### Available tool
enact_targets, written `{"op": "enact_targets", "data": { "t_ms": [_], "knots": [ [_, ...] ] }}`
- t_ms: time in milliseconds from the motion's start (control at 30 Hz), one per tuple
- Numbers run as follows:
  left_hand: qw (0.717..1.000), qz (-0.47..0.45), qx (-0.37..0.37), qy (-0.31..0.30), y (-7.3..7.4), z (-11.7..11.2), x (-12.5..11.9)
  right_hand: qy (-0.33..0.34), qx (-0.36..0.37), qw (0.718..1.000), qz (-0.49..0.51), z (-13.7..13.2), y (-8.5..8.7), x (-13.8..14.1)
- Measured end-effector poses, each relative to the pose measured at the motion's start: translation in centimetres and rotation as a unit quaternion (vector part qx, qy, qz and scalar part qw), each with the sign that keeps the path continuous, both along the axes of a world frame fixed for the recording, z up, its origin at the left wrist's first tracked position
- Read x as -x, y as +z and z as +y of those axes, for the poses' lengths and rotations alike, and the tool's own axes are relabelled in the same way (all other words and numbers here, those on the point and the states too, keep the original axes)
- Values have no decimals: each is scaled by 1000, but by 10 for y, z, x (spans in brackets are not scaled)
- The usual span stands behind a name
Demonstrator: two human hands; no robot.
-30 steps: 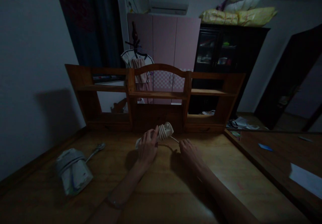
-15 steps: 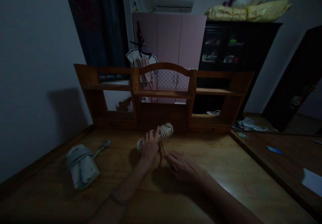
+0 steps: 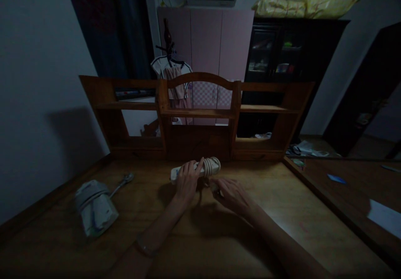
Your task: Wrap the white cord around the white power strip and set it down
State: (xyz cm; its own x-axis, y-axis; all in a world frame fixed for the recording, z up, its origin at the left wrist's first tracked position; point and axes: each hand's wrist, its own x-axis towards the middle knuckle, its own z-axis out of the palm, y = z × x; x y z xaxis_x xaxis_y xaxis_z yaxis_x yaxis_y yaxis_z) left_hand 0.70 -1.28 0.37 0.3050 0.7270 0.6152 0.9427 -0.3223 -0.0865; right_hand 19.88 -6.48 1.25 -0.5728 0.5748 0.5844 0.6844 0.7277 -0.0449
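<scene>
A white power strip is held just above the desk in my left hand, fingers wrapped over its middle. Its cord is coiled in several turns around the right end. Close by on the right, my right hand is closed on the plug at the cord's loose end; fingers partly hide it. Further left on the desk lies a second white corded device, its cord wrapped round it and its own plug sticking out to the right.
The wooden desk has a low shelf unit along its back edge. A raised wooden edge runs down the right side. Beyond it, a brown surface carries a blue card and a white paper. A wall stands at the left.
The power strip has turned more level in my left hand. My right hand has risen slightly, closer to the coiled end, and the cord stretch between the hands is less straight. The view has shifted slightly.
</scene>
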Motion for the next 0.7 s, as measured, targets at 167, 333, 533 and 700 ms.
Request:
{"op": "enact_targets", "data": {
  "t_ms": [167, 333, 533, 700],
  "knots": [
    [1000, 9, 1, -23, -4, 1, -3, -10, -34, 998, 45, 4, 4, -10],
    [996, 47, -23, -77, -6, -2, -9, 11, -42, 997, 69, 2, 6, -10],
    [975, 112, -33, -190, -6, -7, -19, -52, -3, 981, 188, 9, 14, -28],
    [952, 132, -48, -272, -1, -15, -25, -53, 122, 949, 286, 19, 20, -41]
  ]
}}
